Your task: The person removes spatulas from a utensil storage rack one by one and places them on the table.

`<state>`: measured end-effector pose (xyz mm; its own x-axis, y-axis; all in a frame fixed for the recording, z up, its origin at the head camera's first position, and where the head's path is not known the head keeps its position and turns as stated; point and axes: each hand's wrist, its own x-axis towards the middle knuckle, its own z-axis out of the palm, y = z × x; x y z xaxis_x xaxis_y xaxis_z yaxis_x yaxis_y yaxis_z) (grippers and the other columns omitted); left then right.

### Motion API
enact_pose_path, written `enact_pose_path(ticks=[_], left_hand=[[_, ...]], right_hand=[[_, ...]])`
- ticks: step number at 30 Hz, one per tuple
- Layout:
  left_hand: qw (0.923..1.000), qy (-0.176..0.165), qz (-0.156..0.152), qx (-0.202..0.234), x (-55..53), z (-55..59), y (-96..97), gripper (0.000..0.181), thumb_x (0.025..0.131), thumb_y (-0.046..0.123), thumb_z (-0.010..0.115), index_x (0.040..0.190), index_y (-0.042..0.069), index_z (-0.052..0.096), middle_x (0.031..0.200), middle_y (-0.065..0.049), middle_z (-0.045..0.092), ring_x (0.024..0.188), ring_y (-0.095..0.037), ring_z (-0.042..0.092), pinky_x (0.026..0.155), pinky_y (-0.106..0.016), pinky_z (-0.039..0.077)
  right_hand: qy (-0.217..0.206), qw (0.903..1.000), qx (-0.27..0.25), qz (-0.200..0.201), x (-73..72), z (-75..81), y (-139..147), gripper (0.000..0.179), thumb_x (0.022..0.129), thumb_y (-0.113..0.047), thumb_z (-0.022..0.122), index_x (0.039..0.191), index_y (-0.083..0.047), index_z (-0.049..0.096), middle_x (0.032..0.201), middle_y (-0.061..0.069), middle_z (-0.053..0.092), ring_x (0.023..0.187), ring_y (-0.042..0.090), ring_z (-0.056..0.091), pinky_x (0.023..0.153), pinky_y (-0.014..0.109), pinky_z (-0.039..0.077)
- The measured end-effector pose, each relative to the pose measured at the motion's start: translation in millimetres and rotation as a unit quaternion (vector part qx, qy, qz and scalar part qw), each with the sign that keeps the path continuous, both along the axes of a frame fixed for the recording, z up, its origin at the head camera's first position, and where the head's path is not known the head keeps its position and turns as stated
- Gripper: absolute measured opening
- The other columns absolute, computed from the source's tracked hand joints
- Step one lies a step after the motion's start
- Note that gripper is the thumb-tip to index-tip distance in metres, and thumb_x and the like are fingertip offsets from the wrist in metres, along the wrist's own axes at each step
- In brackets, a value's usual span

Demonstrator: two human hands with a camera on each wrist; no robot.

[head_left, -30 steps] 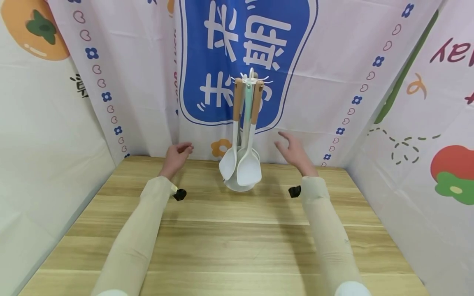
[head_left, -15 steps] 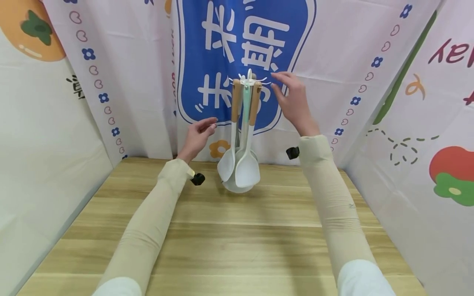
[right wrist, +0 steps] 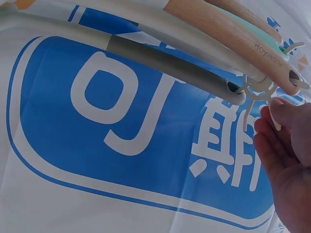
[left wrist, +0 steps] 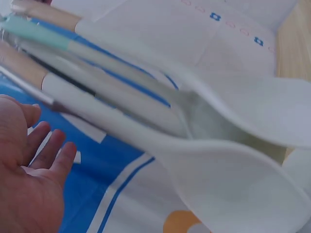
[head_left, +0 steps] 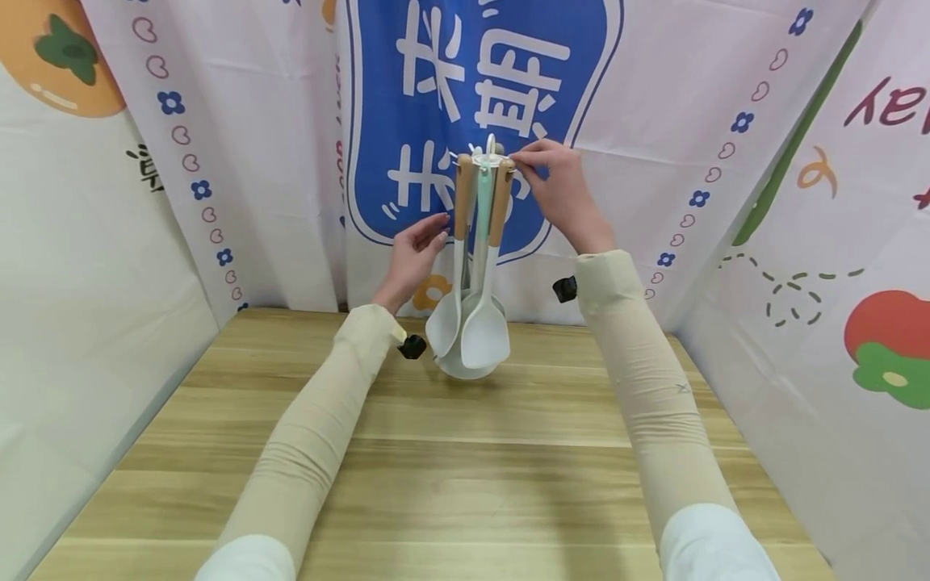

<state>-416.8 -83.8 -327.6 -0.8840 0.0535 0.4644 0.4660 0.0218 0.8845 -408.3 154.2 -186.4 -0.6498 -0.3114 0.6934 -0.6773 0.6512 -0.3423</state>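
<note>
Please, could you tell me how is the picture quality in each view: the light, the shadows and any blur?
Head view: bright, fairly even light, with a faint soft shadow on the wooden table; left wrist view: the nearest white utensil head looks soft and blurred; right wrist view: dimmer, greyish light, but the near wooden handle looks clearer.

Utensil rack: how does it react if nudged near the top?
Probably tips fairly easily: the rack is tall and narrow, with utensils hung around it. The utensils would likely swing and knock together, as they hang close by holes in their handle ends. Its hooks look thin, so they may flex slightly.
</note>
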Motion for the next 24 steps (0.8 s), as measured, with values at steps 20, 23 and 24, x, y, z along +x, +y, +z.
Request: enact_pose_path(ticks=[20,23,24], left_hand=[[0.9972,0.019,0.019,0.07,-0.9,9.1,18.9,0.031,0.103,0.007,0.058,0.133,0.003,0.065,0.132,-0.016,0.067,0.113,-0.026,0.068,0.096,-0.032,0.058],[0.9969,0.017,0.012,0.076,-1.8,9.1,19.5,0.031,0.102,0.007,0.059,0.133,0.003,0.065,0.131,-0.016,0.067,0.112,-0.025,0.068,0.096,-0.032,0.058],[0.997,0.016,0.009,0.076,-2.4,9.2,19.6,0.032,0.102,0.007,0.06,0.133,0.002,0.065,0.132,-0.016,0.067,0.113,-0.026,0.068,0.096,-0.032,0.058]], right_hand=[[-0.004,0.9999,0.004,-0.009,-7.0,-4.7,0,0.024,0.102,-0.008,0.059,0.121,-0.002,0.074,0.114,0.014,0.071,0.105,0.024,0.065,0.091,0.032,0.058],[-0.002,0.9999,0.006,-0.01,-6.7,-3.8,1,0.024,0.102,-0.007,0.06,0.121,-0.002,0.074,0.114,0.014,0.072,0.105,0.024,0.066,0.091,0.032,0.059],[-0.003,0.9999,0.006,-0.011,-6.7,-3.6,1,0.024,0.102,-0.007,0.06,0.121,-0.003,0.074,0.114,0.014,0.072,0.105,0.024,0.066,0.091,0.032,0.059]])
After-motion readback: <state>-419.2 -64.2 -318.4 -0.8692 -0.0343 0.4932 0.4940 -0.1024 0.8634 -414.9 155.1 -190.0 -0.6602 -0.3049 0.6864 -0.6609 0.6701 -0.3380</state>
